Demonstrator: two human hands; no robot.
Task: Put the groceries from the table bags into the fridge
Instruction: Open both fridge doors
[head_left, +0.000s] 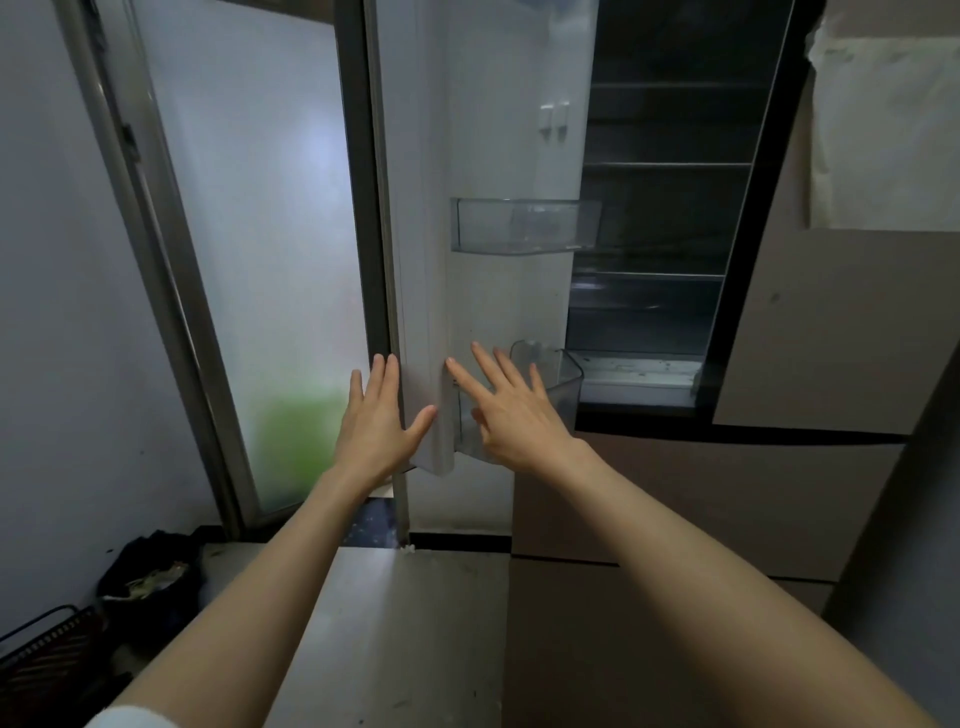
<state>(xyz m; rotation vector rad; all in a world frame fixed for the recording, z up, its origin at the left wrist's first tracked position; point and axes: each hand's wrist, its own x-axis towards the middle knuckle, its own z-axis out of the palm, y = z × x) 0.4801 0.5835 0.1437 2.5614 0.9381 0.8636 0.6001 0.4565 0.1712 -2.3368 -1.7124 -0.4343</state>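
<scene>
The fridge's left door (493, 130) stands swung open, its white inner side facing me with two clear door bins, an upper bin (524, 226) and a lower bin (563, 384). Behind it the dark fridge interior (660, 218) shows several bare shelves. My left hand (376, 421) lies flat with spread fingers on the door's outer edge. My right hand (511, 410) is spread against the inner side, just in front of the lower bin. Neither hand holds anything. No groceries or bags are in view.
A frosted glass door (260, 234) in a metal frame stands left of the fridge. A black bag of rubbish (150, 577) and a dark wire rack (47, 654) sit on the floor at lower left. The fridge's closed right door (831, 338) and lower drawers (701, 499) fill the right.
</scene>
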